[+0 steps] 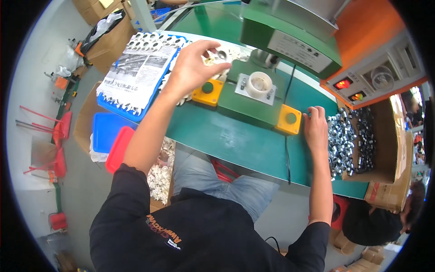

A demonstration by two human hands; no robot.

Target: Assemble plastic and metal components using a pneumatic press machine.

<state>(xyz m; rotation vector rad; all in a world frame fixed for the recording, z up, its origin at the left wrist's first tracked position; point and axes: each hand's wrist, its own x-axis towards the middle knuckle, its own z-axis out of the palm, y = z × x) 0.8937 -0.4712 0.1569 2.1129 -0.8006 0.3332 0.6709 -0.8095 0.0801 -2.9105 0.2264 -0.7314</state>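
My left hand [192, 68] is raised over a pile of white plastic parts [235, 53], left of a green press. Its thumb and forefinger stand apart; a silver-lined ring [222, 55] shows in the gap, apparently gripped by neither. My right hand [316, 124] is over the green table, between a yellow button box [289, 119] and a heap of shiny metal rings [340, 143]. Its fingers are bent together; whatever they hold, if anything, is hidden. A round white part [259, 85] sits on the press's metal plate [242, 90], between my hands.
Another yellow button box [208, 92] is at the press's left. A blue tray [102, 100] holds newspaper [138, 77] and rows of white parts. An orange machine [378, 34] with lit switches overhangs the right. A cardboard box [392, 136] stands beside the rings; cables hang from the table.
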